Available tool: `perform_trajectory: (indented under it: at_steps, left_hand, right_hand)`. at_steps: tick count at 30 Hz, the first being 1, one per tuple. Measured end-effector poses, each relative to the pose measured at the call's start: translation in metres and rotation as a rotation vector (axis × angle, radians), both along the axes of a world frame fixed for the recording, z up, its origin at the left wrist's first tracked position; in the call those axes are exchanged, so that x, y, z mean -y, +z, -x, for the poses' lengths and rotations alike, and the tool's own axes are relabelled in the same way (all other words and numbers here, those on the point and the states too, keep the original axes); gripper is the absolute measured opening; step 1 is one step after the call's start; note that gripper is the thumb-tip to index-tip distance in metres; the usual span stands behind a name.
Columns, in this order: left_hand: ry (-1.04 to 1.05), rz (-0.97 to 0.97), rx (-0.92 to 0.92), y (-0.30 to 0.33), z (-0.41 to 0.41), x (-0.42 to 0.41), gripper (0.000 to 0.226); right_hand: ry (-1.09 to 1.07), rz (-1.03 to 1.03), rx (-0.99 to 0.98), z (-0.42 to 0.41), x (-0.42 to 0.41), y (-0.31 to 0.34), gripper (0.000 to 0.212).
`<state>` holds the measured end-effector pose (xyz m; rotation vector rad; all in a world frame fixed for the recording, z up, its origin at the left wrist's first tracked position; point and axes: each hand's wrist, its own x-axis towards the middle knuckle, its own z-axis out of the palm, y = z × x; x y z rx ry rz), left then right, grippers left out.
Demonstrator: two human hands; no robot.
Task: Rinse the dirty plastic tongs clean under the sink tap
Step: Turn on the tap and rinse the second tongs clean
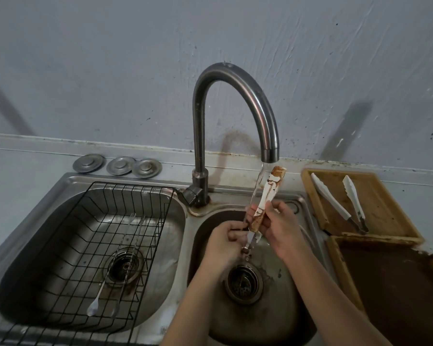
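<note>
1. We take the tap [235, 101] as our landmark: its curved spout ends above the right basin [280, 290], and a stream of water [259, 182] runs from the nozzle.
2. Left of the tap lies the left basin [35, 258], holding a black wire rack [105, 245]; in the rack rest long thin metal utensils [115, 265].
3. Behind that basin, left of the tap's base, three round metal sink plugs [118, 165] sit in a row on the ledge.
4. Right of the tap, on the counter, a wooden tray [385, 196] carries two clean white tongs [340, 204]; nearer us lies a second, darker tray [395, 290].
5. Nothing stands between the spout and the basin except the dirty tongs [265, 196] themselves, held tilted just under the nozzle, tips up, streaked with brown residue, with the water running down alongside them.
6. Our left hand [225, 243] pinches the lower, metal hinge end, its fingers closed narrowly on it.
7. Our right hand [280, 228] wraps the middle of the tongs, thumb and fingers curled around the arms.
8. The tongs' arms seem pressed together, though water blurs them there.
</note>
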<state>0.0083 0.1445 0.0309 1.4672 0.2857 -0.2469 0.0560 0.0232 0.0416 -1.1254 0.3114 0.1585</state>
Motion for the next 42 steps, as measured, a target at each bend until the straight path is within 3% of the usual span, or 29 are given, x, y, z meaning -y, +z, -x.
perform_trajectory:
  at_steps: [3, 5, 7, 11, 14, 19, 25, 29, 32, 35, 38, 42]
  left_hand:
    - [0.100, 0.004, 0.013, -0.001, -0.001, -0.004, 0.021]
    - [0.147, 0.010, 0.045, -0.003, -0.002, -0.008, 0.022]
    - [0.171, -0.042, 0.074, -0.007, -0.006, -0.008, 0.024]
    - [0.198, -0.165, 0.106, -0.013, -0.006, -0.007, 0.027]
    - [0.228, -0.202, 0.117, -0.015, -0.003, -0.011, 0.034]
    - [0.220, -0.252, 0.147, -0.014, 0.000, -0.017, 0.040]
    - [0.195, -0.281, 0.132, -0.013, 0.003, -0.011, 0.042]
    - [0.221, -0.244, 0.092, -0.012, 0.004, -0.014, 0.041]
    - [0.210, -0.260, 0.121, -0.014, 0.004, -0.014, 0.042]
    - [0.189, -0.274, 0.139, -0.010, 0.005, -0.010, 0.042]
    - [0.198, -0.260, 0.145, -0.008, 0.006, -0.012, 0.041]
    - [0.190, -0.301, 0.196, -0.004, 0.007, -0.013, 0.041]
  right_hand:
    - [0.067, -0.054, 0.024, 0.004, -0.001, 0.002, 0.031]
    - [0.120, -0.035, 0.047, 0.009, -0.005, 0.001, 0.029]
    - [0.170, 0.060, 0.104, 0.015, -0.006, -0.002, 0.020]
    - [0.232, 0.278, 0.162, 0.025, -0.012, -0.005, 0.038]
    - [0.190, 0.400, 0.129, 0.025, -0.018, -0.006, 0.029]
    - [0.223, 0.294, 0.138, 0.025, -0.019, -0.004, 0.009]
    - [0.161, 0.409, 0.124, 0.022, -0.018, -0.002, 0.009]
    - [0.294, 0.444, 0.133, 0.023, -0.016, -0.002, 0.017]
    - [0.210, 0.520, 0.149, 0.024, -0.019, -0.002, 0.020]
    - [0.151, 0.507, 0.123, 0.024, -0.018, 0.002, 0.018]
    - [0.251, 0.426, 0.147, 0.027, -0.016, 0.006, 0.014]
    - [0.229, 0.459, 0.208, 0.030, -0.020, 0.008, 0.025]
